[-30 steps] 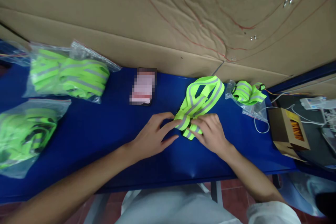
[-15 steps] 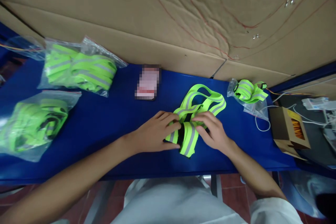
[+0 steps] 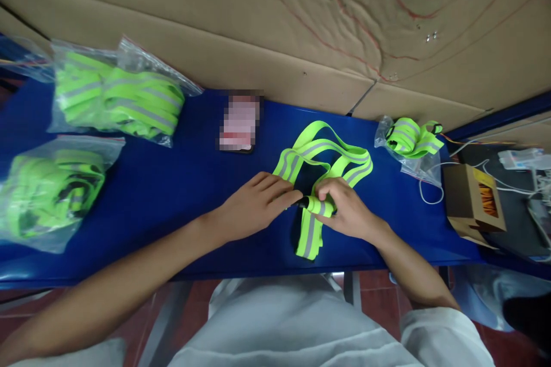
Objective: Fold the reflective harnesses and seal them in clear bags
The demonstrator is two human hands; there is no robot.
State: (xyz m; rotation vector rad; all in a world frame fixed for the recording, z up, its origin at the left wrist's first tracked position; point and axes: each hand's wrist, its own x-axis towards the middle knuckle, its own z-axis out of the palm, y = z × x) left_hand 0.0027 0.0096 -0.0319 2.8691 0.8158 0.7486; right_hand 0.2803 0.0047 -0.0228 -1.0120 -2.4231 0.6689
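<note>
A neon-green reflective strap [image 3: 310, 235] with a grey stripe lies folded on the blue table, its long loops spreading away from me and a short folded end pointing toward me. My right hand [image 3: 353, 213] is closed around a folded piece of it, thumb and fingers pinching the band. My left hand [image 3: 252, 206] is closed at the left side of the same fold, its thumb and fingertips on a small black part [image 3: 303, 202] of the strap. The left fingertips partly cover what they grip.
Two clear bags of green straps, an upper bag [image 3: 116, 94] and a lower bag [image 3: 55, 195], lie at the left. A phone [image 3: 239, 123] rests near the cardboard wall [image 3: 193, 28]. Rolled straps [image 3: 407, 137] on a plastic bag and an open cardboard box [image 3: 467, 200] stand right.
The fold of strap has been lifted and turned between my hands, and the right fingers have closed around it. My left fingers have drawn together at the black part. The view has shifted slightly.
</note>
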